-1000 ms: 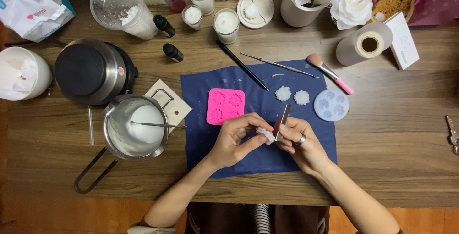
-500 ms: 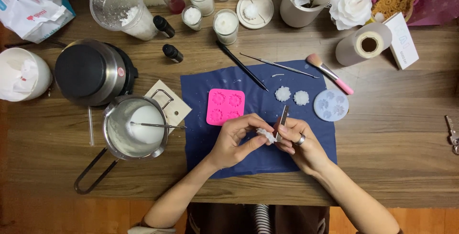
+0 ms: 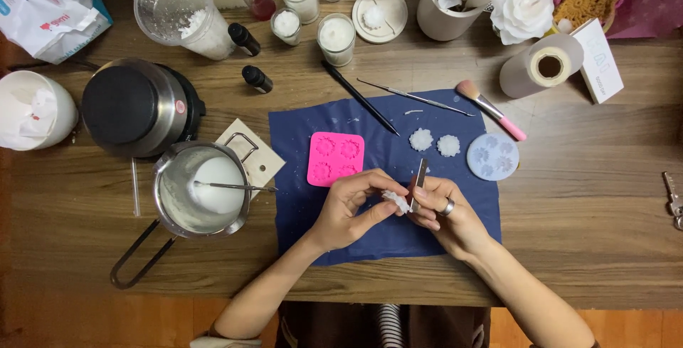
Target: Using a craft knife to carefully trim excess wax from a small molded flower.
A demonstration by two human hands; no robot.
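Note:
My left hand pinches a small white wax piece over the dark blue cloth. My right hand, with a ring on one finger, grips a slim metal blade tool whose lower end rests against that wax piece. Just beyond the hands lie a pink square flower mould, two white wax flowers and a pale blue round mould.
A steel melting pot of white wax with a stirrer stands left, behind it a round hotplate. At the back are small candle jars, dark bottles, a black stick, a pink brush, a paper roll and white flowers.

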